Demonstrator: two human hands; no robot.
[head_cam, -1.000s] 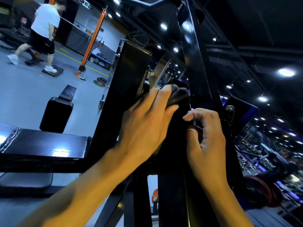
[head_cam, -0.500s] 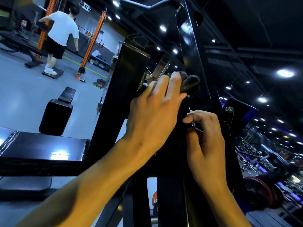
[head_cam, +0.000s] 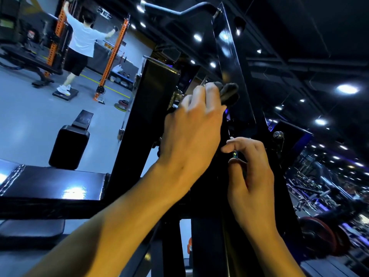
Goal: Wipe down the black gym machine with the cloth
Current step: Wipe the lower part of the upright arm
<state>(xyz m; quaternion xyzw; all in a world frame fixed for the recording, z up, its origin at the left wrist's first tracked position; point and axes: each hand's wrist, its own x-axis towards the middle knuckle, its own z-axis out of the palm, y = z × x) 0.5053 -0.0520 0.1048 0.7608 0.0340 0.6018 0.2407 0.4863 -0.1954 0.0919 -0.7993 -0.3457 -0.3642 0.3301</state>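
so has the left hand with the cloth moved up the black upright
Yes. The left hand has slid the cloth up the black upright, away from the right hand.

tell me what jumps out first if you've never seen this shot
Two bare hands fill the middle: the left hand pushes a dark cloth up the black gym machine, while the right hand pinches something small lower on the same post. Far left, a person in a white shirt trains at an orange rack.

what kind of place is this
Almost certainly a commercial gym: an orange power rack stands on the floor, weight plates lie near it, and a left hand presses a cloth to a black machine upright.
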